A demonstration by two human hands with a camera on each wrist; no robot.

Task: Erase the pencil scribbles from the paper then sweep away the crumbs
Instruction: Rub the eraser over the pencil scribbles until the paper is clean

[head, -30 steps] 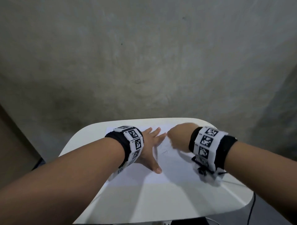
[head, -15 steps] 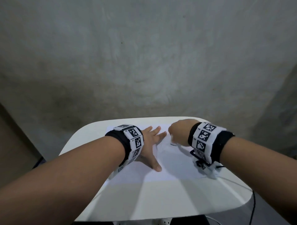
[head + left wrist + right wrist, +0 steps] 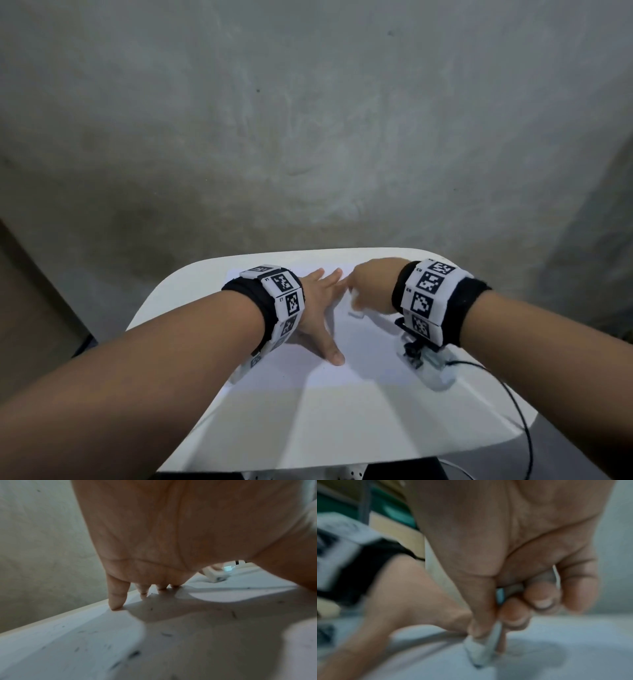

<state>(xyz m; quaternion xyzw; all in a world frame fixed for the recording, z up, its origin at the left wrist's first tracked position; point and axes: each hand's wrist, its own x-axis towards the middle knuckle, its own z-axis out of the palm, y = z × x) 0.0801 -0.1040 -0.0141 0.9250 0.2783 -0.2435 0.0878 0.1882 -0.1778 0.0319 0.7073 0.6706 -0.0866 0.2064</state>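
Observation:
A white sheet of paper [image 3: 356, 363] lies on a small white table [image 3: 308, 428]. My left hand [image 3: 318, 301] lies flat on the paper with its fingers spread, pressing it down; its fingertips [image 3: 116, 604] touch the sheet. My right hand [image 3: 370, 287] pinches a white eraser [image 3: 356, 312] between thumb and fingers, and the eraser's tip [image 3: 479, 654] rests on the paper just right of the left hand. The eraser [image 3: 215, 575] also shows past the left palm. Dark eraser crumbs [image 3: 133, 653] are scattered over the paper [image 3: 188, 642]. Pencil marks are too faint to make out.
The table's rounded edges drop off on all sides, and a bare grey concrete floor [image 3: 308, 137] surrounds it. A black cable [image 3: 520, 411] hangs from the right wrist camera over the table's right edge.
My right hand has slid the eraser a little toward me and to the right over the paper. The left hand has stayed flat in place.

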